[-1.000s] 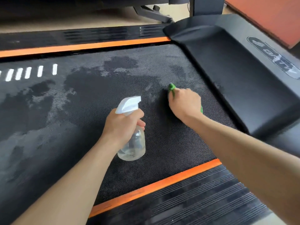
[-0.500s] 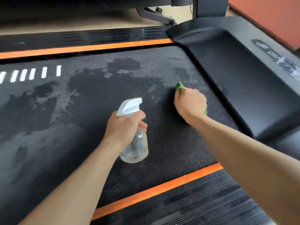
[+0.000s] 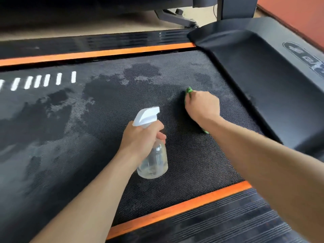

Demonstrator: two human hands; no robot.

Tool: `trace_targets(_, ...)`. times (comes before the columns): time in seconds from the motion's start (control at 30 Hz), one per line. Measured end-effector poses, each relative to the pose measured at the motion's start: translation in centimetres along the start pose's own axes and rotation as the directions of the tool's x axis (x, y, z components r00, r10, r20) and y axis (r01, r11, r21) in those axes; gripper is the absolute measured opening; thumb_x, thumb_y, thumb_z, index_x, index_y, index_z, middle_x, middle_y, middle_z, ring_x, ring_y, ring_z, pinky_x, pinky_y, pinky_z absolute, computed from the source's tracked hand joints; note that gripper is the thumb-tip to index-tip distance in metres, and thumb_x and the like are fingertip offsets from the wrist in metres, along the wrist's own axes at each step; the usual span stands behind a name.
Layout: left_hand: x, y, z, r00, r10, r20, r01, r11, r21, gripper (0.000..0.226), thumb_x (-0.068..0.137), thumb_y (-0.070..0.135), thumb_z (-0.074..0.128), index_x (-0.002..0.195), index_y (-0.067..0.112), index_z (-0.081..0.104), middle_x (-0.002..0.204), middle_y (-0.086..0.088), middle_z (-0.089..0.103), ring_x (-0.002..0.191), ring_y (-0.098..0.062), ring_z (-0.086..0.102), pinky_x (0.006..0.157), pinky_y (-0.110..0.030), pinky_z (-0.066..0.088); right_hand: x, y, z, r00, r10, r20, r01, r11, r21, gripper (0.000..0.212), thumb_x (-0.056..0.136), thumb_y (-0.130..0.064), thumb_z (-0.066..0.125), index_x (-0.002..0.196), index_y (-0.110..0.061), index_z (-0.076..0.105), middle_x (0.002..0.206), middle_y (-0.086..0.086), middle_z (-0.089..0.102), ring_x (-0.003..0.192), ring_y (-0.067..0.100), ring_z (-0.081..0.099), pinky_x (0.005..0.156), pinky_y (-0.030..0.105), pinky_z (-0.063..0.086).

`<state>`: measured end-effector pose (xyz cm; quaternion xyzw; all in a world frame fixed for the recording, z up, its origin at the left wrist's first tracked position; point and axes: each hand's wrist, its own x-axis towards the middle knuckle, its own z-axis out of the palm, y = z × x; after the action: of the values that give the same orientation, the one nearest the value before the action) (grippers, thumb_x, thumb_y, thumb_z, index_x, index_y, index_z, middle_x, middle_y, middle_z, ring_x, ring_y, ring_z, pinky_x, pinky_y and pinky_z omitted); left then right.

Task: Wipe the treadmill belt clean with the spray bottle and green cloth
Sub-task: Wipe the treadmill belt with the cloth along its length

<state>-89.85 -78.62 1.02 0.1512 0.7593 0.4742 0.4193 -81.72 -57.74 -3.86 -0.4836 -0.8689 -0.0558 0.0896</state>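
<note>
The black treadmill belt fills the middle of the view, with dark wet patches and paler dry areas. My left hand grips the neck of a clear spray bottle with a white trigger head, held above the belt's centre. My right hand presses a green cloth onto the belt near its right end. Most of the cloth is hidden under that hand; only a tip in front of the fingers and a scrap by the wrist show.
Orange strips edge the belt: one far, one near, each with a ribbed black side rail beyond. The black motor cover rises at the right. A dark frame leg stands on the pale floor behind.
My right hand with the cloth has shifted a little to the right along the belt. The left hand keeps holding the bottle in about the same spot.
</note>
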Motion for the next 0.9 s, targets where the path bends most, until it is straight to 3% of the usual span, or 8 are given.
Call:
trace_targets(0.07,0.0,0.0,-0.1,1.000,-0.009,-0.025,0.008,1.000,-0.018,0.016,0.088,0.032,0.074,0.077,0.021,0.077,0.080,0.003,0.082,0.095,-0.025,0.078,0.100,-0.052,0.058,-0.3,-1.5,0.2,1.000,-0.008,-0.002,0.008,1.000,0.000,0.045,0.103,-0.036,0.032,0.089,-0.010,0.067,0.088,0.014,0.070,0.082,0.038,0.065,0.066,0.039,0.043)
trace_targets(0.17,-0.1,0.1,-0.6,0.999,-0.042,-0.028,0.041,0.999,-0.028,0.021,0.086,0.032,0.076,0.068,0.022,0.079,0.077,0.000,0.082,0.092,-0.025,0.079,0.100,-0.050,0.058,-5.0,-2.7,-0.3,0.964,-0.264,0.047,0.265,0.964,-0.023,0.046,0.101,-0.042,0.033,0.080,-0.015,0.064,0.078,0.009,0.067,0.074,0.035,0.064,0.058,0.036,0.036)
trace_targets(0.33,0.7,0.5,-2.5,0.997,-0.026,-0.076,0.030,0.999,0.045,0.020,0.085,0.032,0.076,0.071,0.018,0.079,0.073,0.002,0.081,0.086,-0.019,0.080,0.100,-0.045,0.057,-10.9,-2.0,-1.3,0.767,-0.641,0.037,0.628,0.760,0.169,0.042,0.098,-0.041,0.038,0.068,-0.018,0.056,0.063,-0.002,0.059,0.063,0.027,0.058,0.061,0.035,0.047)
trace_targets(0.4,1.1,0.7,-3.2,0.996,-0.004,-0.084,0.013,0.994,0.109,0.018,0.087,0.031,0.075,0.086,0.013,0.078,0.072,0.004,0.081,0.080,-0.012,0.079,0.096,-0.039,0.058,-7.5,-1.7,-1.1,0.776,-0.629,0.052,0.625,0.777,0.072,0.045,0.102,-0.041,0.033,0.073,-0.017,0.058,0.067,0.002,0.061,0.066,0.031,0.061,0.061,0.036,0.050)
trace_targets(0.47,1.3,0.7,-3.6,0.996,0.000,-0.087,0.011,0.992,0.124,0.019,0.088,0.032,0.073,0.092,0.014,0.077,0.072,0.007,0.080,0.083,-0.011,0.078,0.087,-0.033,0.056,-2.3,-1.9,-0.8,0.891,-0.453,0.025,0.454,0.889,-0.060,0.047,0.104,-0.042,0.029,0.084,-0.015,0.061,0.076,0.008,0.067,0.072,0.035,0.066,0.062,0.037,0.050)
trace_targets(0.63,1.8,0.6,-2.7,0.998,0.045,-0.045,-0.030,0.958,0.285,0.022,0.088,0.034,0.069,0.082,0.015,0.078,0.069,0.013,0.078,0.079,-0.007,0.069,0.073,-0.028,0.052,2.4,-3.1,1.1,0.992,-0.124,0.017,0.125,0.992,-0.027,0.049,0.103,-0.041,0.028,0.085,-0.011,0.064,0.085,0.013,0.070,0.080,0.037,0.066,0.063,0.039,0.043)
trace_targets(0.77,2.2,0.5,-2.8,0.997,0.064,-0.037,-0.050,0.952,0.303,0.018,0.086,0.034,0.068,0.085,0.020,0.079,0.070,0.014,0.078,0.082,-0.006,0.068,0.084,-0.034,0.057,-5.2,-2.9,0.2,0.938,-0.345,0.028,0.346,0.938,-0.020,0.047,0.101,-0.045,0.032,0.074,-0.017,0.059,0.072,0.006,0.065,0.068,0.033,0.063,0.057,0.036,0.043)
trace_targets(0.9,2.3,0.1,-3.1,0.998,0.055,-0.035,-0.042,0.959,0.280,0.023,0.089,0.034,0.068,0.080,0.016,0.080,0.068,0.023,0.075,0.065,0.011,0.062,0.069,-0.027,0.045,-10.2,-1.8,-0.7,0.767,-0.642,0.022,0.629,0.758,0.174,0.041,0.098,-0.042,0.038,0.068,-0.018,0.053,0.063,-0.003,0.057,0.063,0.026,0.056,0.060,0.036,0.050)
